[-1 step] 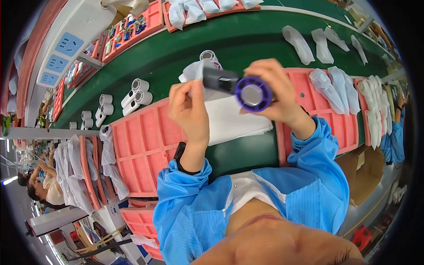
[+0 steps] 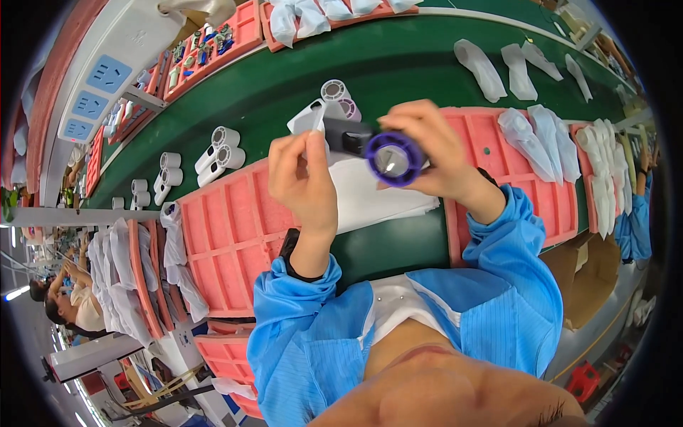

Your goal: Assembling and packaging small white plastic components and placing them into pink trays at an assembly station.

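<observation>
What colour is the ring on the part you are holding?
Purple ring, clearest in the head view.

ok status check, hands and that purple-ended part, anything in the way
Right hand gripping the dark part with purple ring end, held up over the green belt. Left hand pinching the white bag at its far end. Nothing blocking.

Cylinder [image 2: 390, 158] above cloth [image 2: 370, 196], between two trays [image 2: 228, 235].

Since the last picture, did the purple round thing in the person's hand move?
No. The purple-ringed part sits in the right hand at the same spot against the pink tray and the green belt as before.
</observation>
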`<state>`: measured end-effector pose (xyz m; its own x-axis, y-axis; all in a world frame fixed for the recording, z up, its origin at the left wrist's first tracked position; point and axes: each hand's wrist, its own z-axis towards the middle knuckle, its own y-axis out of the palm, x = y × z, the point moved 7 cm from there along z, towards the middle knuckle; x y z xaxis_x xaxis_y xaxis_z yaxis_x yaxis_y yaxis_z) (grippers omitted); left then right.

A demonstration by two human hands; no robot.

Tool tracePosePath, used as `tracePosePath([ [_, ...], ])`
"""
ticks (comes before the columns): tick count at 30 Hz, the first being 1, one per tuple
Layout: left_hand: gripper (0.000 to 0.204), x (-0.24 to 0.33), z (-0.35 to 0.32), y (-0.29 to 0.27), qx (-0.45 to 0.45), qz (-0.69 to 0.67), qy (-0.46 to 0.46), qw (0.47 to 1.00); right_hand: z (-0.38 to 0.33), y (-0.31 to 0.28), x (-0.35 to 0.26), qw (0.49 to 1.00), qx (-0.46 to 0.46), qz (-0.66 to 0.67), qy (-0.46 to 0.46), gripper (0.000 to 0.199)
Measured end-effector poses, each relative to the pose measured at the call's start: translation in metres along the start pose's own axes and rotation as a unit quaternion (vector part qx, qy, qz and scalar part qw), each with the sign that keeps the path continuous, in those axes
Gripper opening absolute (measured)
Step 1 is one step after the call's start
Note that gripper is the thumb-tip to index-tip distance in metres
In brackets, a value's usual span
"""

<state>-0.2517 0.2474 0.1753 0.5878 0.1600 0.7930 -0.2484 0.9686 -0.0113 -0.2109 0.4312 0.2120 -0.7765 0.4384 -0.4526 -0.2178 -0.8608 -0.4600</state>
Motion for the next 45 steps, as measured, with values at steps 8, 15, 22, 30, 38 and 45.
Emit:
tracePosePath([
  [8, 0.029, 0.064, -0.047, 0.043, -0.119, 0.085, 0.240, 0.960, -0.012, 0.018, 0.015, 0.993, 0.042, -0.097, -0.044, 0.064],
  [15, 0.036, 0.056, -0.054, 0.050, -0.195, 0.080, 0.181, 0.961, -0.011, 0.011, 0.027, 0.991, 0.063, -0.116, 0.012, 0.074],
  [22, 0.065, 0.048, -0.023, 0.045, -0.185, 0.121, 0.090, 0.971, -0.023, 0.022, 0.035, 0.985, 0.044, 0.007, 0.164, 0.079],
  [30, 0.062, 0.044, -0.007, 0.017, -0.319, -0.140, 0.011, 0.937, -0.004, 0.005, 0.007, 0.979, -0.052, 0.185, 0.068, 0.065],
  [38, 0.047, 0.038, -0.024, 0.000, -0.050, -0.140, -0.036, 0.988, -0.021, 0.020, 0.026, 0.980, -0.064, -0.107, 0.153, 0.055],
  [45, 0.015, 0.065, -0.032, 0.002, -0.023, 0.083, 0.156, 0.984, -0.023, 0.022, 0.013, 0.990, 0.025, -0.047, 0.128, 0.040],
])
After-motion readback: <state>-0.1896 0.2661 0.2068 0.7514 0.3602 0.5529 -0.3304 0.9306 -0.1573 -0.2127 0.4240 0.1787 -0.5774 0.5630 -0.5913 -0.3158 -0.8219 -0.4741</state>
